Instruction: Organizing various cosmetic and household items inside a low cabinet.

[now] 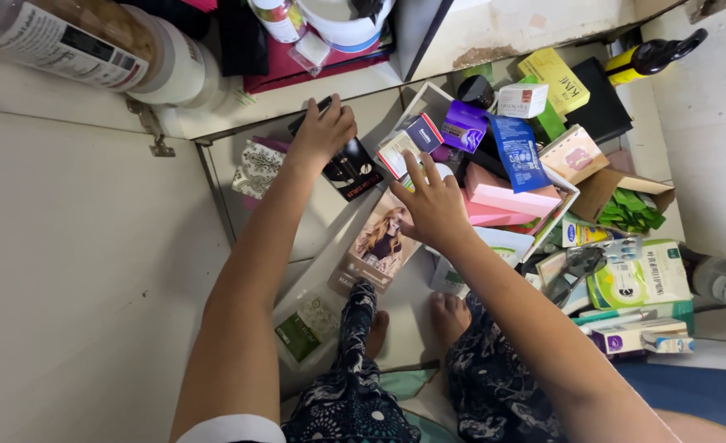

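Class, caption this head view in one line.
Left hand on glossy black box; right hand over picture-printed brown box.

Both arms stretched forward, left hand (323, 127) curled, right hand (432, 205) spread

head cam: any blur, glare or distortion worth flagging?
Head view: even soft light, no hard glare; wide-angle bending curves the cabinet door and shelf edges; the bottle at top left is close and soft; left hand, right hand and pink boxes are reasonably sharp; shadow deepens behind the boxes.
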